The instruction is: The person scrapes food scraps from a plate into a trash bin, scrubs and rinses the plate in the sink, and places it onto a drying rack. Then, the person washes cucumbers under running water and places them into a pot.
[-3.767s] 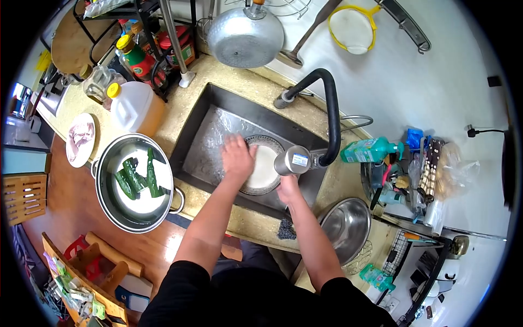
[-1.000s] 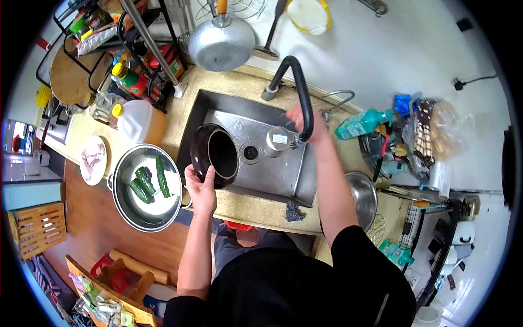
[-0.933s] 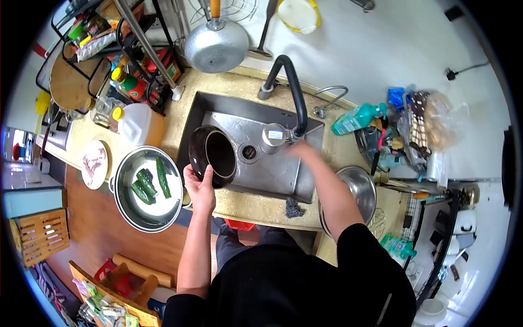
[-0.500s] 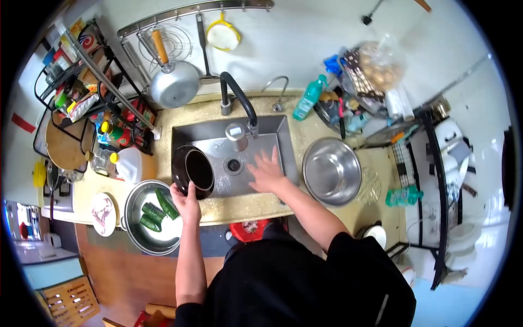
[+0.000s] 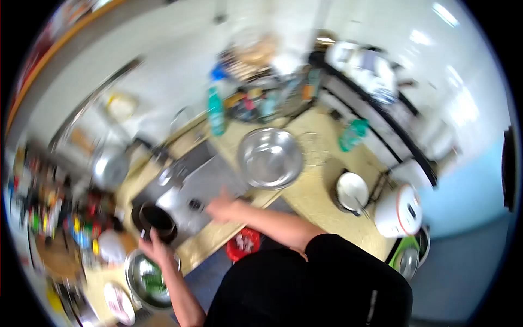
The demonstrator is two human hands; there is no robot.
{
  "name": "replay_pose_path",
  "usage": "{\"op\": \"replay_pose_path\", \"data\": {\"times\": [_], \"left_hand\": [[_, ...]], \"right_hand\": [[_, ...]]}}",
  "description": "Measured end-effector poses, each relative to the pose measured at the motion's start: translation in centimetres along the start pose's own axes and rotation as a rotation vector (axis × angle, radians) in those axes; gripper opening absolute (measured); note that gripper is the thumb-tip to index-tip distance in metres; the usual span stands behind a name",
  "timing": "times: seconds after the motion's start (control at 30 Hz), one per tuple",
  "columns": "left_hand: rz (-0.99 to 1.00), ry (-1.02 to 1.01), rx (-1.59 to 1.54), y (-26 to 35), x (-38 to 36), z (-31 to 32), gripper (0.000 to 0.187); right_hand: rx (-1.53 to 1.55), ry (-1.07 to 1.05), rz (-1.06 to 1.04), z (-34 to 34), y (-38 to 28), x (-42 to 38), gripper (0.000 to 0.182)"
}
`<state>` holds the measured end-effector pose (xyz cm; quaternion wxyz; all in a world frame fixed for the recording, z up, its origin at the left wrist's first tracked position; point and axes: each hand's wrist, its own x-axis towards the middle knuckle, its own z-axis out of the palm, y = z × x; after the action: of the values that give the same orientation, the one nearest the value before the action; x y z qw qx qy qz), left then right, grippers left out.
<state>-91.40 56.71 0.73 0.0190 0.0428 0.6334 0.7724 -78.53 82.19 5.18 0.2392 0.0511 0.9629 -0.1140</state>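
Observation:
My left hand [image 5: 157,249] grips the near rim of a dark brown pot [image 5: 143,219], which rests tilted in the left end of the steel sink [image 5: 215,177]. Over the sink's right part, near the drain, is my right hand [image 5: 222,207]. It is blurred but seems to hold nothing, with its fingers apart. The black faucet [image 5: 146,144] reaches over the sink from the back. Left of the sink, a steel pot [image 5: 132,280] contains green cucumbers [image 5: 154,282].
Right of the sink stands a steel bowl [image 5: 271,158], with a green bottle [image 5: 216,111] behind. A white pot [image 5: 352,191] and a rice cooker [image 5: 399,211] are further right. A red basin [image 5: 243,243] sits below the counter; a plate [image 5: 120,302] is at lower left.
The camera view has swung right and tilted, bringing the rice cooker into sight. My left hand stays on the dark pot; my right hand stays over the sink, its fingers now blurred.

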Motion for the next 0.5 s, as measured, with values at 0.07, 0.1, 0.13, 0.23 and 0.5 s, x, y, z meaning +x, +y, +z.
{"op": "replay_pose_path", "data": {"times": [0.07,0.1,0.13,0.23,0.5], "left_hand": [[0.041,0.030,0.039,-1.3,0.5,-1.0,0.041],[0.013,0.028,0.066,-2.0,1.2,-1.6,0.041],[0.037,0.023,0.056,-2.5,1.4,-1.9,0.041],[0.026,0.129,0.043,-3.4,2.1,-2.7,0.041],[0.025,0.053,0.196,-3.0,2.0,-3.5,0.052]], "right_hand": [[0.168,0.303,-0.042,1.5,-1.6,-0.2,0.026],[0.128,0.380,-0.087,2.1,-1.8,0.6,0.023],[0.115,0.299,-0.082,1.6,-2.0,0.4,0.024],[0.121,0.214,-0.095,-1.0,-2.7,-2.1,0.025],[0.189,0.363,-0.120,-0.3,-2.5,-2.2,0.025]]}}
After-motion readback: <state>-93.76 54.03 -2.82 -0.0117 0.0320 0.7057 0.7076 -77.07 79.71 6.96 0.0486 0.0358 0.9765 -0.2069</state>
